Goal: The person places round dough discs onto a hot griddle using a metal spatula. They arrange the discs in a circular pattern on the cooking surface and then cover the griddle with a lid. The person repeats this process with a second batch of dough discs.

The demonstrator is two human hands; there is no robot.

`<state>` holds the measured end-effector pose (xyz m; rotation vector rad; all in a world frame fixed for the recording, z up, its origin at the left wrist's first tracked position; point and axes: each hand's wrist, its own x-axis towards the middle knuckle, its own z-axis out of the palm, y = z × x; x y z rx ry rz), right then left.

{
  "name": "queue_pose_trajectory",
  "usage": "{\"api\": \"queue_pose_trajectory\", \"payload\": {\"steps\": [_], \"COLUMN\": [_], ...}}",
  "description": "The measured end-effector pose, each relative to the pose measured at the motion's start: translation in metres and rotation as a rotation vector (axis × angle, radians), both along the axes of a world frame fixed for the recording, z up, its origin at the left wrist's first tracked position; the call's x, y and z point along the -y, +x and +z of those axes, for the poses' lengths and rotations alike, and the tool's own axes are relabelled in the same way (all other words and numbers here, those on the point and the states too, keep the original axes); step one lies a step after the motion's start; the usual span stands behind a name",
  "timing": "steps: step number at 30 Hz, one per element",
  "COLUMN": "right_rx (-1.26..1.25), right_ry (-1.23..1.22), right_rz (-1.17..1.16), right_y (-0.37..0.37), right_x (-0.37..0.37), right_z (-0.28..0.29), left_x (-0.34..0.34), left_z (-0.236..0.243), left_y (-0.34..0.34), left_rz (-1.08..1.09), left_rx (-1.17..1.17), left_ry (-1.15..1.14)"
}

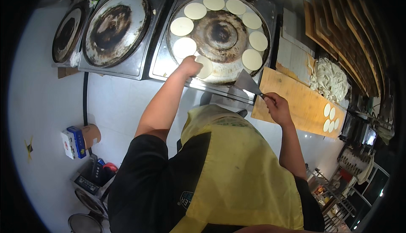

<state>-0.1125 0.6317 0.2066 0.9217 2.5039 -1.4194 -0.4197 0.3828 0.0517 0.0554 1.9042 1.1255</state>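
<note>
My left hand point(190, 66) is at the near edge of a round griddle point(222, 77), its fingers closed on the rim of a pale flat dough round point(205, 67). Whether that round lies fully on the metal I cannot tell. My right hand point(277, 108) grips the handle of a scraper point(248, 83) with a wide metal blade. The blade hangs over the griddle's near right edge. Several more dough rounds point(185, 47) lie in a ring along the griddle's outer part, around its dark, scorched middle.
Two more scorched griddles point(116, 30) stand to the left. On the right, a wooden board point(292, 102) carries several small dough rounds point(331, 118) at its far end. Beyond it sits a heap of crumpled cloth point(329, 80), below stacked wooden boards point(347, 34).
</note>
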Motion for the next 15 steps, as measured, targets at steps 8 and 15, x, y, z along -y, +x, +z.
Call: {"api": "queue_pose_trajectory", "payload": {"steps": [8,15], "right_rx": [-0.052,-0.515], "right_ry": [-0.338,-0.652], "right_rz": [-0.393,-1.437], "right_y": [0.076,0.210], "right_x": [-0.031,-0.118], "right_z": [-0.005,-0.066], "left_x": [0.042,-0.022], "left_z": [0.070,0.099], "left_y": [-0.035,0.054], "left_rz": [0.016,0.008], "left_rx": [-0.474,-0.285], "left_ry": [-0.131,0.330]}}
